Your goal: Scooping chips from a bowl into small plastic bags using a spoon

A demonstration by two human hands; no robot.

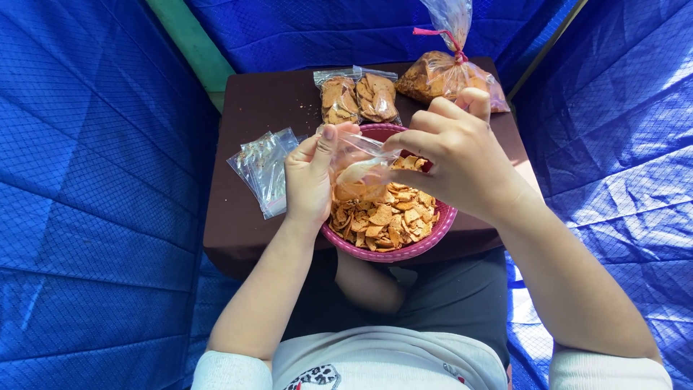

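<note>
We see the left hand [309, 177] and right hand [451, 148] both pinching 1 small clear bag [359, 167], fingers clamped on its mouth, holding it over a pink bowl [404, 251] of orange crackers [382, 215]. Just beyond the fingertips lie 2 filled bags [359, 97] and a big tied bag [449, 72]. Left of the left thumb sit empty bags [263, 170] on the brown table [249, 108].

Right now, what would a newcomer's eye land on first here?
The pink bowl heaped with orange chips, centre of the small brown table. Above it, left hand and right hand hold a small clear bag. Two filled bags lie behind.
</note>
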